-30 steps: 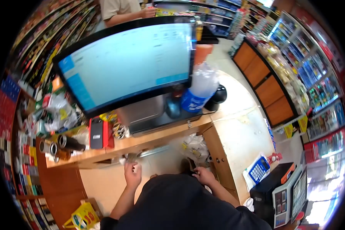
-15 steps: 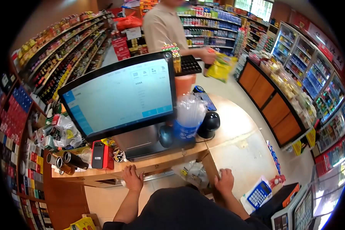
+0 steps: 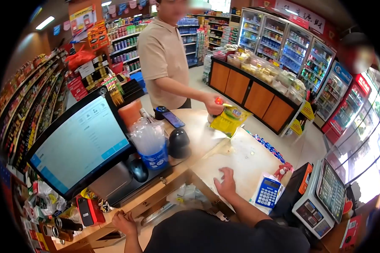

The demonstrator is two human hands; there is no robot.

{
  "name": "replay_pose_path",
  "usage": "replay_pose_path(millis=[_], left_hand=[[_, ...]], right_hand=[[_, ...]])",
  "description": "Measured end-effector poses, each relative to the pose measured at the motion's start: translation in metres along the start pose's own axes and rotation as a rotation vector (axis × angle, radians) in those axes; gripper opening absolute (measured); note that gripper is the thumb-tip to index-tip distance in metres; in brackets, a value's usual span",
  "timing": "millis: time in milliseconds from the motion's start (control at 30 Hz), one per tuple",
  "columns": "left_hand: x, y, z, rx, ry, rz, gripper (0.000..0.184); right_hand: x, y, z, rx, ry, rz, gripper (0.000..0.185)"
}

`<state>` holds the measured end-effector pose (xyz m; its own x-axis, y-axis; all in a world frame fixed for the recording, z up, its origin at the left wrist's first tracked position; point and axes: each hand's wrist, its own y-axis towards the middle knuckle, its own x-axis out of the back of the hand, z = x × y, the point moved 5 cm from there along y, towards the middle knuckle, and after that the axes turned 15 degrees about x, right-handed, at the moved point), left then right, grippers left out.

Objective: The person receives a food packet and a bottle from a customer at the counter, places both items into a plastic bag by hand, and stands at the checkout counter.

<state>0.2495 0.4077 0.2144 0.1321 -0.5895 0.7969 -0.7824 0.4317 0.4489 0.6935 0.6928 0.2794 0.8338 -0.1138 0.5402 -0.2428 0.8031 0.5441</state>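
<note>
My left hand (image 3: 124,222) rests on the counter's front edge, near a red box with a dark phone-like device (image 3: 87,211) on it. Its fingers are loosely bent, with nothing visible in them. My right hand (image 3: 225,182) is over the pale counter top (image 3: 211,162), fingers apart and holding nothing. Across the counter, another person (image 3: 164,55) holds a yellow packet (image 3: 230,121) and what looks like a red-capped bottle (image 3: 218,101) over the counter's far edge. A blue calculator (image 3: 268,192) lies to the right of my right hand.
A checkout monitor (image 3: 80,143) stands at left, beside a blue tub of straws (image 3: 154,156) and a black scanner (image 3: 179,142). A phone (image 3: 173,119) lies farther back. At right is a weighing scale (image 3: 321,202). Below the counter, a compartment holds plastic bags (image 3: 191,196).
My view has swung right. The other person's hand has brought the yellow packet over the counter. My right hand has moved from the compartment's edge onto the counter top.
</note>
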Motion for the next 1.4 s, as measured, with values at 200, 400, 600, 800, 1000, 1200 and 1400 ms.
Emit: replay_pose_path(millis=[200, 400, 600, 800, 1000, 1200, 1400], left_hand=[[-0.001, 0.002, 0.003, 0.018, 0.050, 0.035, 0.039], [0.000, 0.002, 0.003, -0.004, 0.041, 0.034, 0.039], [0.004, 0.001, 0.001, -0.004, 0.032, 0.049, 0.037], [0.004, 0.002, 0.002, 0.012, 0.044, 0.050, 0.038], [0.001, 0.002, 0.004, 0.039, 0.088, 0.046, 0.043], [-0.001, 0.001, 0.005, 0.074, 0.064, 0.074, 0.043], [0.001, -0.001, 0.002, 0.089, 0.064, 0.034, 0.043]], right_hand=[[0.085, 0.076, 0.001, 0.148, -0.593, -0.359, 0.082], [0.108, 0.171, 0.019, 0.112, -0.957, -0.113, 0.107], [0.083, 0.222, -0.034, -0.300, -0.620, 0.407, 0.111], [0.056, 0.236, -0.091, -0.014, -0.408, 0.204, 0.112], [0.037, 0.255, -0.154, -0.010, -0.097, -0.057, 0.109], [0.016, 0.236, -0.176, -0.168, 0.269, 0.227, 0.068], [0.003, 0.129, -0.165, -0.347, -0.289, 0.197, 0.072]])
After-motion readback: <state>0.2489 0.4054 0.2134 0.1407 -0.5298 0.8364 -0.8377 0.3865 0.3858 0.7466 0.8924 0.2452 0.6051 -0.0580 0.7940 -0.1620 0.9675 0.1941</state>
